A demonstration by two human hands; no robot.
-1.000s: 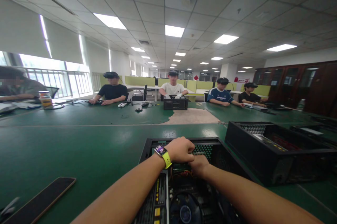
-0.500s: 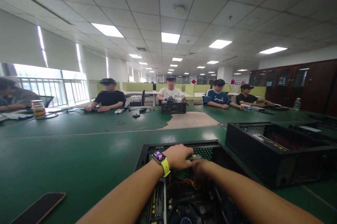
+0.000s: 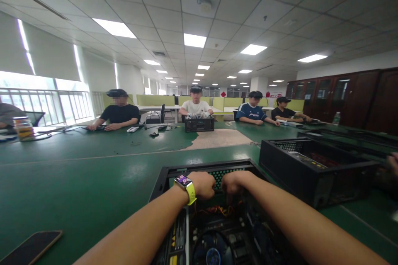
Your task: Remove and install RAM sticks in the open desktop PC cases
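Observation:
An open black computer case lies on the table before me, its inside facing up. My left hand, with a watch on a yellow-green strap at the wrist, is over the far part of the case. Its fingers are curled closed, and what they hold, if anything, is hidden. To its right, a small gap away, my right hand points down into the case with bent, closed fingers; their tips are dark and blurred. Nearer me are red and yellow wires, a round cooling fan and a labelled power supply.
A second open black case stands to the right, with a person's hand at the right edge. A phone-like dark slab lies at left. Several people sit across the green table; one works at a smaller black case.
My hands have moved apart, opening a gap between them. The green board piece seen between them earlier is out of sight. The view has shifted slightly, and a hand has appeared at right.

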